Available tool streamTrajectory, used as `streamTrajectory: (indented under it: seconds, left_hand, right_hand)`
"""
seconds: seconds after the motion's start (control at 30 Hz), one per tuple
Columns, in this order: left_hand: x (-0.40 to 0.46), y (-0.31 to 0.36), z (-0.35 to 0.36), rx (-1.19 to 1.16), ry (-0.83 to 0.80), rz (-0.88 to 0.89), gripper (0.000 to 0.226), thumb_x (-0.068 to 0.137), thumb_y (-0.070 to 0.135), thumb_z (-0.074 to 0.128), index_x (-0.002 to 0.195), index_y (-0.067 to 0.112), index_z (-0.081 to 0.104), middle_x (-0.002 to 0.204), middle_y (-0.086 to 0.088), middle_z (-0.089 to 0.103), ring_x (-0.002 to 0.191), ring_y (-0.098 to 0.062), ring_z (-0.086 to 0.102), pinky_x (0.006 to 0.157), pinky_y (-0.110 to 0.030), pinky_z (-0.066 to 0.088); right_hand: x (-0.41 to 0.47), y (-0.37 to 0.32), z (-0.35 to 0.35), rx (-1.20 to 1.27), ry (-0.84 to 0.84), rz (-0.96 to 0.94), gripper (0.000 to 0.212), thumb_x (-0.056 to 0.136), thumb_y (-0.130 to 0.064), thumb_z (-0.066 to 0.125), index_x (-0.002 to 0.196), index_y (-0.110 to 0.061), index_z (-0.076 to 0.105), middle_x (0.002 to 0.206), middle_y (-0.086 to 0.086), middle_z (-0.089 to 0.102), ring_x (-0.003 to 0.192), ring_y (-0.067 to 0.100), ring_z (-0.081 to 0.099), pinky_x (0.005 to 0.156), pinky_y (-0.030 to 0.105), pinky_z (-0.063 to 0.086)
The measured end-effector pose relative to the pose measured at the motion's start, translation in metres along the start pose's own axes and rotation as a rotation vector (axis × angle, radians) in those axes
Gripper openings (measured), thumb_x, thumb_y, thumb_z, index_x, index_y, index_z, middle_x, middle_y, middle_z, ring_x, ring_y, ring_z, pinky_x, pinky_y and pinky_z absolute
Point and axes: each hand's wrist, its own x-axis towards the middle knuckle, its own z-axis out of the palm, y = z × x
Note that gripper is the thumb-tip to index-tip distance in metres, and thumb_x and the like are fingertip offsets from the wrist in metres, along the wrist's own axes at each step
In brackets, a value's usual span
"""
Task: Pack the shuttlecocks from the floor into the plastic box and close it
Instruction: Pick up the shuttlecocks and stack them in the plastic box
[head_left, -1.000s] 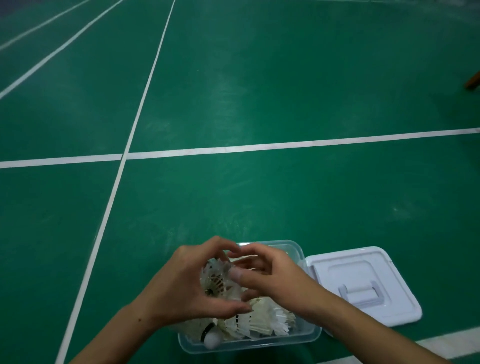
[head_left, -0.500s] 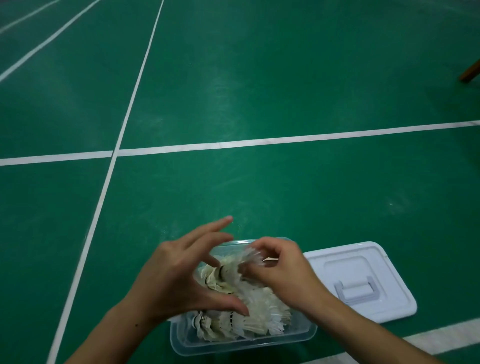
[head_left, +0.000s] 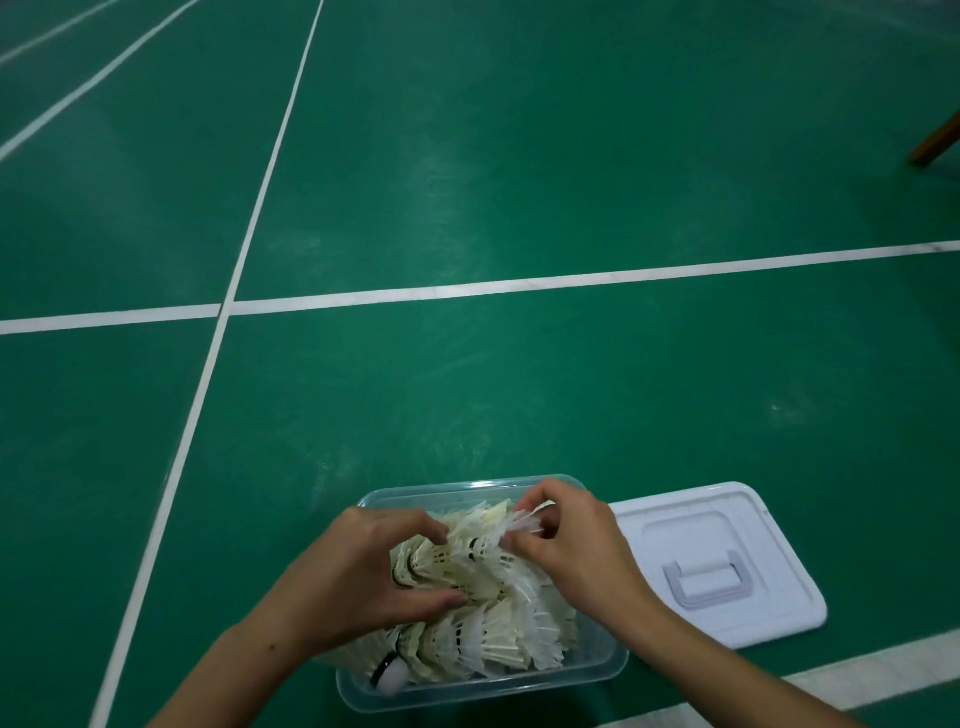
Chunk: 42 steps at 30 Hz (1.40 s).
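Note:
A clear plastic box (head_left: 597, 673) sits on the green court floor at the bottom centre, filled with several white feather shuttlecocks (head_left: 488, 639). My left hand (head_left: 358, 577) curls over the left part of the pile, its fingers and thumb around a nested row of shuttlecocks. My right hand (head_left: 576, 551) pinches the feathers of a shuttlecock (head_left: 519, 522) at the box's far right. One cork tip (head_left: 392, 678) pokes out at the near left corner. The white lid (head_left: 717, 564) lies flat on the floor just right of the box, handle side up.
White court lines (head_left: 519, 288) cross the green floor ahead and to the left; another runs along the near right. A brown wooden leg (head_left: 935, 143) shows at the right edge. No loose shuttlecocks are visible on the floor.
Both hands have sunk lower into the box. My left fingers, spread half a second ago, now curl onto the pile. My right hand keeps its pinch on the feathers.

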Motion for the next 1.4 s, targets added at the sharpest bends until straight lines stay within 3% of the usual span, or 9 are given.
streamTrajectory:
  seconds: [0.13,0.3,0.4,0.53,0.7,0.87,1.0,1.2,1.4]
  left_hand:
    - [0.003,-0.001,0.004,0.001,0.006,-0.038,0.047,0.076,0.063,0.086,0.109,0.031,0.075,0.079,0.052,0.059,0.067,0.031,0.055,0.062,0.004,0.038]
    - [0.005,-0.002,0.009,0.059,-0.022,-0.018,0.053,0.079,0.076,0.073,0.111,0.034,0.073,0.093,0.025,0.073,0.068,0.021,0.058,0.061,-0.002,0.039]
    - [0.006,-0.003,0.011,0.094,-0.049,-0.016,0.055,0.079,0.080,0.070,0.112,0.035,0.072,0.097,0.019,0.074,0.068,0.014,0.058,0.062,-0.008,0.041]
    - [0.007,-0.001,0.009,0.101,-0.057,0.009,0.051,0.080,0.074,0.075,0.114,0.036,0.072,0.104,0.020,0.075,0.071,0.020,0.058,0.063,-0.003,0.039]
    - [0.004,0.006,0.001,0.033,0.046,0.046,0.049,0.082,0.068,0.078,0.114,0.033,0.070,0.102,0.030,0.070,0.062,0.020,0.060,0.062,0.001,0.042]
    - [0.011,0.014,-0.009,-0.157,0.183,0.115,0.035,0.093,0.054,0.075,0.113,0.027,0.066,0.109,0.021,0.074,0.045,-0.005,0.067,0.047,-0.023,0.054]
    - [0.025,0.027,-0.019,-0.353,0.201,0.170,0.020,0.103,0.038,0.064,0.112,0.020,0.065,0.102,0.004,0.078,0.045,-0.013,0.070,0.034,-0.038,0.048]
    - [0.042,0.050,-0.024,-0.462,0.157,0.277,0.026,0.109,0.033,0.052,0.112,0.011,0.066,0.090,-0.006,0.079,0.044,-0.018,0.070,0.036,-0.047,0.050]
    - [0.048,0.061,-0.014,-0.369,0.231,0.365,0.030,0.109,0.026,0.045,0.108,0.013,0.072,0.071,0.011,0.070,0.057,-0.014,0.068,0.055,-0.038,0.053]
  right_hand:
    - [0.002,-0.005,0.007,-0.122,-0.018,-0.007,0.026,0.081,-0.039,0.089,0.092,-0.031,0.067,0.075,-0.011,0.074,0.060,-0.001,0.063,0.055,0.019,0.041]
    - [0.003,-0.009,0.022,-0.231,-0.002,-0.003,0.016,0.084,-0.034,0.086,0.088,-0.026,0.072,0.078,-0.011,0.073,0.070,0.003,0.067,0.069,0.031,0.060]
    - [0.001,-0.012,0.031,-0.391,0.076,-0.072,0.015,0.092,-0.030,0.078,0.107,-0.029,0.075,0.093,-0.009,0.077,0.081,0.005,0.067,0.073,0.026,0.058]
    - [0.005,-0.012,0.030,-0.489,0.131,-0.116,0.041,0.093,-0.025,0.075,0.132,-0.033,0.063,0.125,-0.010,0.067,0.099,0.010,0.066,0.074,0.022,0.047]
    - [0.003,-0.007,0.018,-0.390,0.085,-0.124,0.044,0.084,-0.056,0.078,0.120,-0.036,0.062,0.117,-0.018,0.063,0.098,0.004,0.061,0.083,0.025,0.055]
    - [-0.001,-0.007,-0.003,-0.255,0.057,-0.124,0.053,0.074,-0.077,0.074,0.114,-0.044,0.060,0.105,-0.024,0.065,0.083,-0.003,0.066,0.077,0.025,0.056]
    - [-0.004,-0.021,-0.028,0.078,0.006,-0.205,0.039,0.082,-0.055,0.082,0.115,-0.041,0.065,0.110,-0.020,0.070,0.096,0.002,0.070,0.077,0.034,0.063]
    - [-0.008,-0.057,-0.031,0.590,-0.533,-0.084,0.048,0.091,-0.004,0.082,0.133,-0.014,0.064,0.118,0.008,0.076,0.105,0.032,0.077,0.092,0.055,0.063]
    - [-0.011,-0.063,-0.028,0.570,-0.696,-0.159,0.045,0.092,0.015,0.070,0.114,-0.023,0.065,0.086,-0.007,0.069,0.085,0.013,0.069,0.087,0.039,0.060]
